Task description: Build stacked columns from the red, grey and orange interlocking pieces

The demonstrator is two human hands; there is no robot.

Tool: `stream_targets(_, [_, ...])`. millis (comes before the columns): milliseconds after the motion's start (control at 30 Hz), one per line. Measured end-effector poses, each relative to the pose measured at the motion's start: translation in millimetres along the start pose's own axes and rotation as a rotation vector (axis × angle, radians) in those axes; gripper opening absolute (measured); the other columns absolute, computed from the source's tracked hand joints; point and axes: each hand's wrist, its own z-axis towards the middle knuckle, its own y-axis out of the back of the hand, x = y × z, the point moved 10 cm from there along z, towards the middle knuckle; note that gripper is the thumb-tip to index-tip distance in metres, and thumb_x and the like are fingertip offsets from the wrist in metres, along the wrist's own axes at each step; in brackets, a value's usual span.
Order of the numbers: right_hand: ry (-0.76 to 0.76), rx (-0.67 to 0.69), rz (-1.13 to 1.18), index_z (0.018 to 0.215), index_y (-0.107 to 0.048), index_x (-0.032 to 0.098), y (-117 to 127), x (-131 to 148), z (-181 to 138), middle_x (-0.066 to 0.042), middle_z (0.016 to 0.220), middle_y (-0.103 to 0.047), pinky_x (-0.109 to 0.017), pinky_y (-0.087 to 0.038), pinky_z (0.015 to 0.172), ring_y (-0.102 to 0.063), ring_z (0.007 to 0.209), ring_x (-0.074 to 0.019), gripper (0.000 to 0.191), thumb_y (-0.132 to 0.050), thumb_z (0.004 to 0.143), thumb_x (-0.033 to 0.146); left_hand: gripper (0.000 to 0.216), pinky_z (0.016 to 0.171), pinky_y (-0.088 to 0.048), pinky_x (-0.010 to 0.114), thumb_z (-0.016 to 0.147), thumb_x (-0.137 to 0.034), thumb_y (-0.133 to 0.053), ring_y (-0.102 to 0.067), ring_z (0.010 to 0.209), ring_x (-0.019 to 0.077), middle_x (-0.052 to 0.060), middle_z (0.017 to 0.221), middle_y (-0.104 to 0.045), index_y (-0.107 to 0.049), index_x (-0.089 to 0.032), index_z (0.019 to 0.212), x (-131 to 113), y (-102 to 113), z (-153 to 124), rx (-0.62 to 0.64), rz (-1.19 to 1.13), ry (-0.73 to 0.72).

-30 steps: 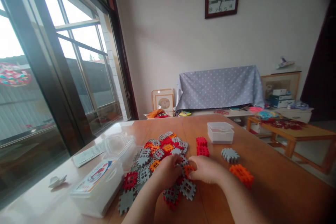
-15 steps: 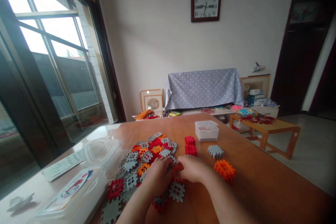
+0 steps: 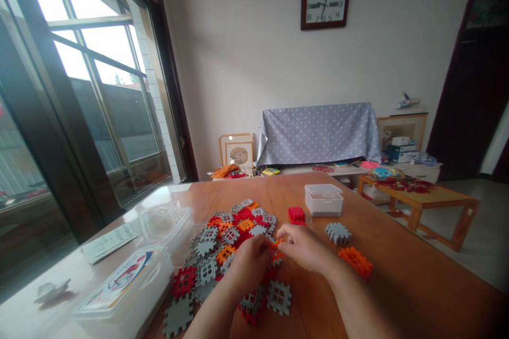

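Note:
Both hands meet over the near right side of a pile of toothed plastic building tiles, mostly grey, red and orange. My left hand [image 3: 253,258] is closed on the left edge of an orange building tile [image 3: 277,260]. Its right edge is pinched by my right hand [image 3: 304,246], whose thumb and fingers curl at the top. The fingers partly hide this tile. A grey window tile [image 3: 279,297] lies just below the hands. Beyond the right hand is a red tile stack [image 3: 296,215]. To its right sit a grey tile stack [image 3: 338,233] and an orange tile stack [image 3: 356,262].
A small clear plastic box [image 3: 324,202] stands at the back right of the wooden table [image 3: 413,296]. On the left are a large lidded plastic case [image 3: 119,291], a clear lid [image 3: 161,228], a paper sheet [image 3: 109,243] and a crumpled wrapper [image 3: 51,291].
The view has turned slightly left, so things sit further right. My hands have shifted on the orange tile, with the right hand's fingers raised and more of its curl showing.

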Motion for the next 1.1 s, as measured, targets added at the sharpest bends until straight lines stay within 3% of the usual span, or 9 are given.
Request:
stream_targets(167, [0.115,-0.206,0.086,0.109,-0.069,0.021,22.9,16.7,-1.7,-0.003,0.091,-0.073,-0.024,-0.044,0.071,-0.064,0.081,-0.0171,0.027,-0.052,0.088,0.022,0.017,0.058,-0.033,0.024,0.076,-0.029,-0.067,-0.042,0.061,0.0109,-0.004,0.069,-0.052,-0.061,-0.018,0.087,21.5,2.1,4.5,-0.059,-0.421,0.131])
stream_targets(367, [0.180,-0.172,0.133,0.129,-0.066,0.022,13.8,27.6,-4.6,-0.008,0.126,-0.069,-0.031,-0.050,0.095,-0.065,0.109,-0.0220,0.044,-0.056,0.086,0.023,0.029,0.062,-0.036,0.023,0.071,-0.032,-0.074,-0.047,0.062,0.0102,-0.003,0.071,-0.056,-0.061,-0.017,0.091,28.4,2.9,5.5,-0.075,-0.614,0.180])
stream_targets(500, [0.296,-0.117,0.071,0.142,-0.057,0.026,5.6,45.8,-13.2,-0.007,0.145,-0.057,-0.038,-0.041,0.112,-0.053,0.133,-0.0250,0.064,-0.065,0.079,0.022,0.036,0.063,-0.037,0.024,0.067,-0.038,-0.080,-0.051,0.065,0.0114,-0.002,0.073,-0.060,-0.063,-0.016,0.091,26.1,5.3,4.7,-0.075,-0.659,0.186])
stream_targets(567, [0.324,-0.105,0.042,0.142,-0.057,0.027,2.4,51.4,-15.8,-0.006,0.146,-0.056,-0.039,-0.038,0.115,-0.051,0.136,-0.0251,0.066,-0.068,0.077,0.023,0.038,0.064,-0.038,0.024,0.067,-0.038,-0.081,-0.054,0.066,0.0124,-0.002,0.073,-0.060,-0.063,-0.016,0.093,24.5,4.8,3.2,-0.061,-0.697,0.194])
stream_targets(733, [0.320,-0.098,0.035,0.135,-0.063,0.024,-5.0,52.8,-14.2,-0.008,0.137,-0.064,-0.040,-0.044,0.111,-0.059,0.127,-0.0257,0.059,-0.070,0.077,0.023,0.041,0.065,-0.040,0.025,0.069,-0.034,-0.079,-0.057,0.069,0.0139,-0.001,0.075,-0.063,-0.062,-0.017,0.102,24.4,8.6,-1.3,-0.108,-0.730,0.221])
stream_targets(833, [0.310,-0.135,0.055,0.136,-0.062,0.024,-1.0,50.4,-12.8,-0.008,0.136,-0.066,-0.041,-0.045,0.110,-0.060,0.126,-0.0259,0.058,-0.068,0.078,0.022,0.046,0.066,-0.041,0.026,0.073,-0.043,-0.077,-0.058,0.071,0.0139,0.000,0.080,-0.065,-0.061,-0.017,0.107,23.4,13.2,-2.6,-0.161,-0.679,0.239])
stream_targets(967, [0.278,-0.281,0.059,0.135,-0.063,0.022,24.6,40.8,-10.6,-0.010,0.137,-0.066,-0.045,-0.043,0.112,-0.059,0.130,-0.0270,0.053,-0.065,0.081,0.026,0.052,0.065,-0.040,0.026,0.081,-0.063,-0.066,-0.060,0.075,0.0148,0.004,0.091,-0.070,-0.060,-0.018,0.107,15.3,14.3,-3.3,-0.164,-0.646,0.244])
stream_targets(1100, [0.212,-0.434,0.125,0.136,-0.062,0.019,57.9,23.7,-10.4,-0.011,0.146,-0.060,-0.045,-0.039,0.117,-0.054,0.136,-0.0263,0.052,-0.062,0.085,0.031,0.054,0.065,-0.040,0.026,0.081,-0.068,-0.064,-0.061,0.076,0.0156,0.005,0.093,-0.071,-0.060,-0.018,0.100,5.1,6.7,-5.8,-0.098,-0.648,0.231])
